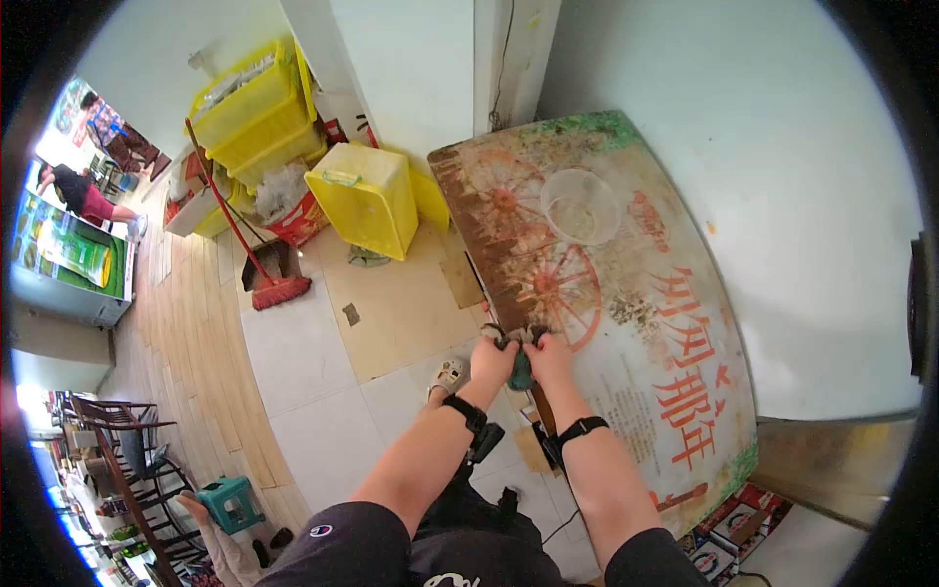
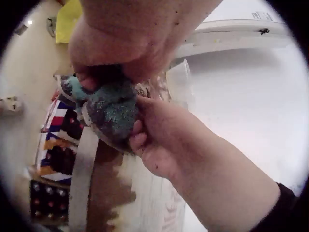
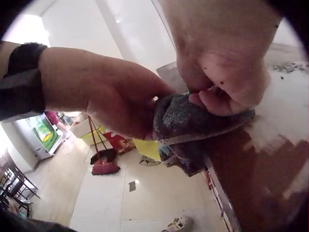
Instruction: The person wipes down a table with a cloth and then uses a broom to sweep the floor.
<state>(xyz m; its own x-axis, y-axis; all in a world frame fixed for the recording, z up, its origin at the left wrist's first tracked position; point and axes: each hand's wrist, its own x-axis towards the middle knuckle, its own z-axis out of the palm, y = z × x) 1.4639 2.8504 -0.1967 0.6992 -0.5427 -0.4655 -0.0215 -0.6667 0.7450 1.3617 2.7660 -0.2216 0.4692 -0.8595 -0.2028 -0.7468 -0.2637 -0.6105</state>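
Note:
Both hands grip a crumpled, dirty green-and-grey cloth (image 2: 113,108) at the left edge of a printed table (image 1: 636,323). My left hand (image 1: 494,362) pinches one side of it and my right hand (image 1: 550,357) the other, close together. In the right wrist view, the cloth (image 3: 193,118) has a pale edge and a dark, gritty surface. A green part hangs below the fingers in the head view. Dark specks stick to the right hand (image 3: 231,82). Farther back on the tabletop stands a clear plastic tub (image 1: 580,207), near scattered dirt (image 1: 634,308).
Yellow bins (image 1: 367,201) stand on the floor at the back left, with a red broom (image 1: 281,292) and dustpan before them. A teal stool (image 1: 230,504) and wooden chairs (image 1: 122,416) are at lower left. Boxes (image 1: 738,528) lie beside the table's near end. Another person (image 1: 83,201) is far left.

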